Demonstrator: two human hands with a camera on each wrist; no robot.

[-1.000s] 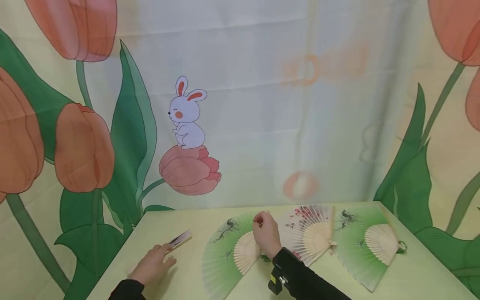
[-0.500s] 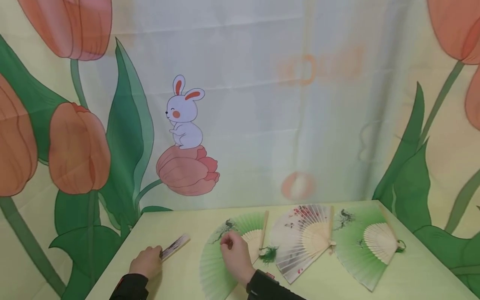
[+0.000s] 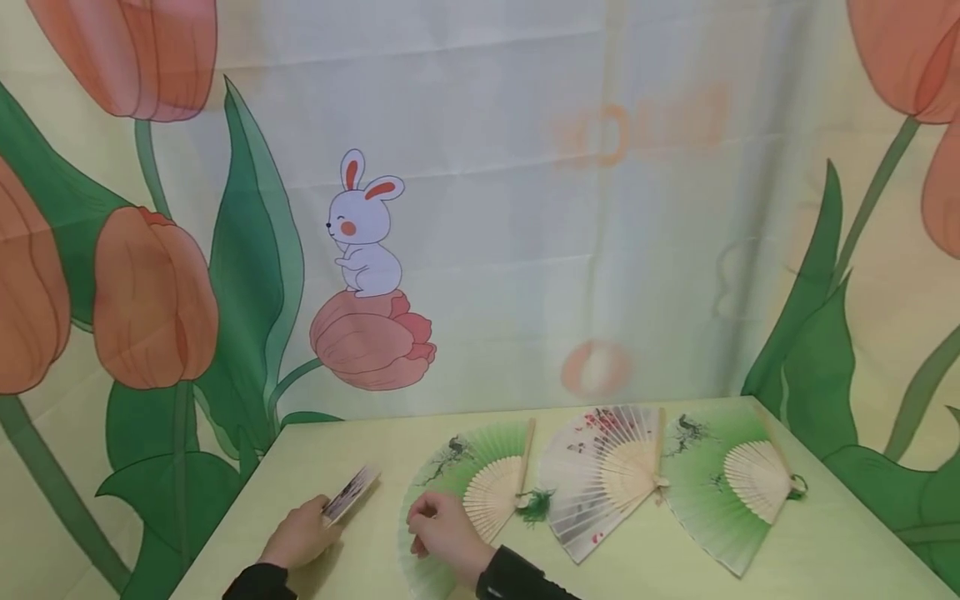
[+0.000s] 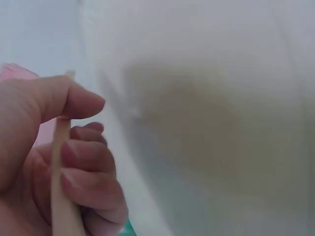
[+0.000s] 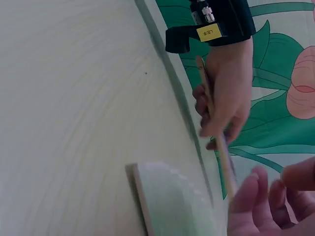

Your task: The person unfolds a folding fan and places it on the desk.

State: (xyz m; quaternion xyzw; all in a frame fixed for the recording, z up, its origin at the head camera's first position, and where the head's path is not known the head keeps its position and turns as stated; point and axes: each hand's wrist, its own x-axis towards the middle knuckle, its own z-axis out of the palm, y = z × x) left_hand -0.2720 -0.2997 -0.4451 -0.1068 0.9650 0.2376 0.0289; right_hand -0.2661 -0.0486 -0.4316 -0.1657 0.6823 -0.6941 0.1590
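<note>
At the left of the table, my left hand [image 3: 300,533] grips a folded hand fan [image 3: 351,496] with a dark-patterned edge. In the left wrist view its pale wooden outer stick [image 4: 66,211] runs between the thumb and curled fingers. My right hand [image 3: 448,533] is over the left part of a spread green fan [image 3: 491,446], its fingers loosely curled, and I see nothing held in it. The right wrist view shows the right hand [image 5: 275,201] close to the far end of the folded fan [image 5: 225,164]; whether they touch cannot be told.
Right of the green fan lie a spread white fan [image 3: 562,500] with red blossoms and another spread green fan [image 3: 705,508]. A green tassel [image 3: 536,505] hangs off the first one. Behind the yellow table [image 3: 420,429] stands a printed tulip-and-rabbit curtain [image 3: 487,250].
My right hand has moved left and nearer, away from the green fan's handle and tassel. The left hand has shifted its grip on the folded fan, which now looks tilted up.
</note>
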